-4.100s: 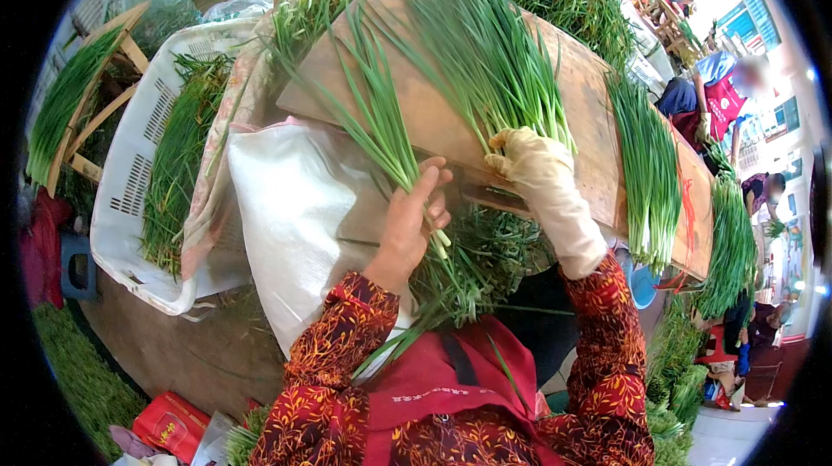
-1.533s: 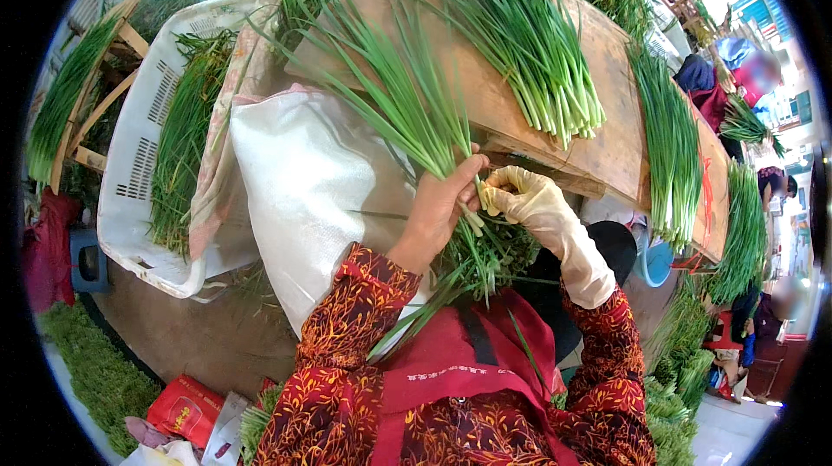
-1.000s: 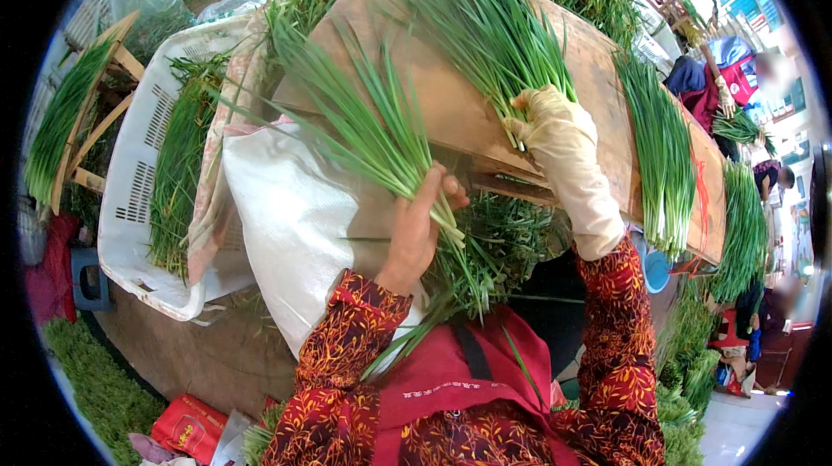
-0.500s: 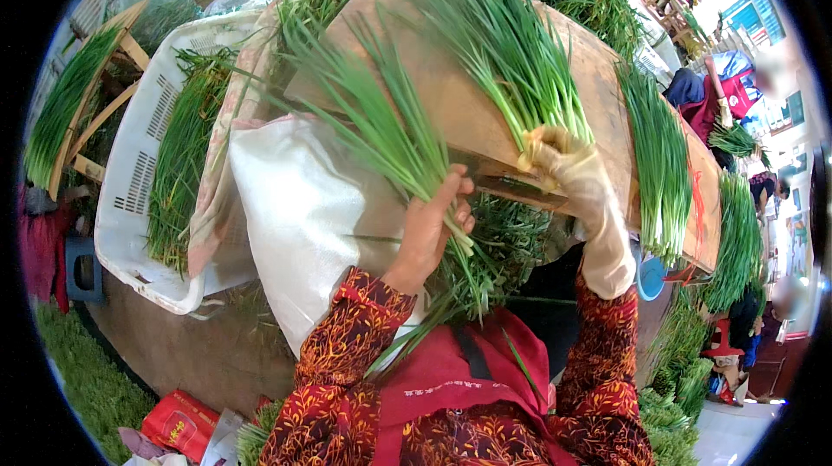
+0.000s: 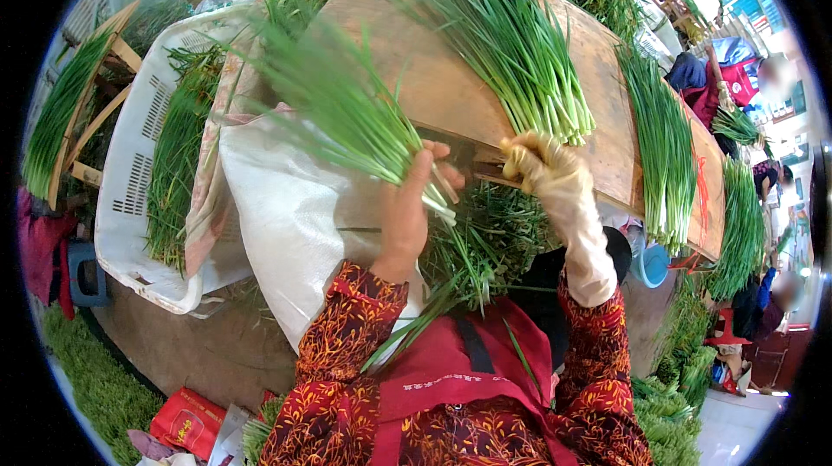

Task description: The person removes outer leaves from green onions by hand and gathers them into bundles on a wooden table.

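My bare left hand (image 5: 406, 208) is closed around a loose bunch of chives (image 5: 368, 128), the pale stem ends poking out below the fingers and the leaf tips blurred up to the left. My right hand (image 5: 548, 178) wears a pale glove; its fingers are curled at the near edge of the wooden board (image 5: 442, 59). Whether anything is pinched in them is hidden. Just beyond that glove a larger pile of chives (image 5: 520, 63) lies on the board, stems toward me. Loose leaves and trimmings (image 5: 485, 245) hang below, between my arms and over the apron (image 5: 468, 362).
Left of me stand a white sack (image 5: 286, 197) and a white plastic crate (image 5: 130, 241) holding more greens. Another chive bundle (image 5: 660, 154) lies on the board's right, with a red tie (image 5: 700, 193) near it. A blue bucket (image 5: 650, 265) sits under the board. Other people work at far right.
My left hand has moved slightly left and tilted the bunch further left. The gloved right hand has drawn back from the stem ends of the pile toward the board's near edge.
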Demonstrator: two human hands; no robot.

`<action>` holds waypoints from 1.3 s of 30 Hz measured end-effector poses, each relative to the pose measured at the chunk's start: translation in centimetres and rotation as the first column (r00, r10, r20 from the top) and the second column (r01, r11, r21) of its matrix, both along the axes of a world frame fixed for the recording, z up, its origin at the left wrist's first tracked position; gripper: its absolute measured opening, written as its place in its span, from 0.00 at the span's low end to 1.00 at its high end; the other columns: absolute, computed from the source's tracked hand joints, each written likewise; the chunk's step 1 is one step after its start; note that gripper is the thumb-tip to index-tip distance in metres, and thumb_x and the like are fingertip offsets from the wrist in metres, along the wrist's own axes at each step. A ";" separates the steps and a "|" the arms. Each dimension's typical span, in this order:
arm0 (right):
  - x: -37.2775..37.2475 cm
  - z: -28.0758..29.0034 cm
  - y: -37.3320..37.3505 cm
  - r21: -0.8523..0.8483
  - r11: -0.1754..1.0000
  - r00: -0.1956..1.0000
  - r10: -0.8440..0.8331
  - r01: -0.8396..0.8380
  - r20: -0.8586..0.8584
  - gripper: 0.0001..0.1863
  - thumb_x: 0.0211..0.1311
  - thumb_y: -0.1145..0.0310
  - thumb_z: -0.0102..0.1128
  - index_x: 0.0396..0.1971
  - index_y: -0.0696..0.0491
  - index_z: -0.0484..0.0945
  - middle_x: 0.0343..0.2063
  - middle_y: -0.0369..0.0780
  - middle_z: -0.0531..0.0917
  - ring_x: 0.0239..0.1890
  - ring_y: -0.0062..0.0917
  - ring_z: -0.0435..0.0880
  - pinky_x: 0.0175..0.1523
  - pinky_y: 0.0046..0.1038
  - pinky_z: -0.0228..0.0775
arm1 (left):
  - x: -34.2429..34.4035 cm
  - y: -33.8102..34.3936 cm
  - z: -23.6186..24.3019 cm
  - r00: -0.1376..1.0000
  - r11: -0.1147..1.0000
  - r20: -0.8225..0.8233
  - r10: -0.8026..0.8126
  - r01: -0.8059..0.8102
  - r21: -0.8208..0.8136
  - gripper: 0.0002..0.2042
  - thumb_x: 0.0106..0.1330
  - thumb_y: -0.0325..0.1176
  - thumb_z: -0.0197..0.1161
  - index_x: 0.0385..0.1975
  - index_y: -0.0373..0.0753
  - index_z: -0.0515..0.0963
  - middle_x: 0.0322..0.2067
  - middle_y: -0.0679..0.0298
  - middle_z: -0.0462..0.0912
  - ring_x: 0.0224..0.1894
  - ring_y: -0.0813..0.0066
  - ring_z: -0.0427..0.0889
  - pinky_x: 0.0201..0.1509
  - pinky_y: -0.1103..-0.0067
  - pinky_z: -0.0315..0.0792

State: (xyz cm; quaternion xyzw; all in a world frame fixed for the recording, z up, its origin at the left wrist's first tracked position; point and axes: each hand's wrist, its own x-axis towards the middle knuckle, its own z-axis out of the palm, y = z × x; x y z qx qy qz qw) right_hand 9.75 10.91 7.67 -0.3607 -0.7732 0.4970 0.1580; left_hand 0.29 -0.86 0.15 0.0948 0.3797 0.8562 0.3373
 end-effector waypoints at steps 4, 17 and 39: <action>-1.7 1.1 2.2 0.621 0.772 0.974 -0.014 -0.135 0.228 0.08 0.50 0.64 0.56 0.28 0.51 0.76 0.21 0.37 0.78 0.21 0.21 0.75 0.28 0.21 0.66 | 0.2 0.2 -1.2 0.965 0.980 0.193 -0.178 0.156 0.121 0.08 0.60 0.34 0.51 0.36 0.40 0.67 0.29 0.66 0.73 0.25 0.82 0.70 0.27 0.80 0.68; -3.7 -2.6 0.4 -0.034 0.973 0.969 0.229 -0.227 0.096 0.13 0.51 0.61 0.55 0.33 0.54 0.75 0.26 0.41 0.79 0.29 0.24 0.77 0.35 0.23 0.66 | 1.1 0.6 -1.2 0.931 0.970 0.277 -0.238 0.216 0.109 0.14 0.58 0.31 0.53 0.43 0.40 0.62 0.29 0.65 0.74 0.24 0.81 0.71 0.24 0.82 0.68; -9.9 3.0 4.3 0.535 0.807 0.962 0.268 -0.250 0.045 0.08 0.51 0.65 0.52 0.28 0.50 0.76 0.22 0.36 0.79 0.25 0.20 0.76 0.36 0.21 0.66 | 1.9 0.7 -2.2 0.943 0.973 0.240 -0.229 0.229 0.030 0.16 0.58 0.30 0.54 0.44 0.39 0.59 0.32 0.60 0.75 0.24 0.79 0.72 0.23 0.82 0.68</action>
